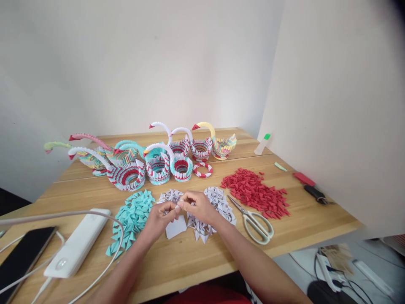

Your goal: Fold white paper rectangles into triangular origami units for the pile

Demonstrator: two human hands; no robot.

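Note:
My left hand [163,216] and my right hand [198,205] meet over the middle of the table, fingers pinched together on a small white paper piece [178,205]. Its exact shape is mostly hidden by the fingertips. Below them lies a white paper sheet [176,227]. Folded white pieces [218,202] are heaped beside and behind my right hand, with more white pieces [169,195] behind my left. A pile of turquoise folded pieces [134,213] sits to the left, and a pile of red ones [255,192] to the right.
Scissors [257,227] lie right of the white pieces. Several paper swans [128,175] and a red-and-white ring [203,169] stand behind. A glue bottle [262,145] and a black-handled tool [315,194] are at right; a power bank [79,242], phone [27,253] and cables are at left.

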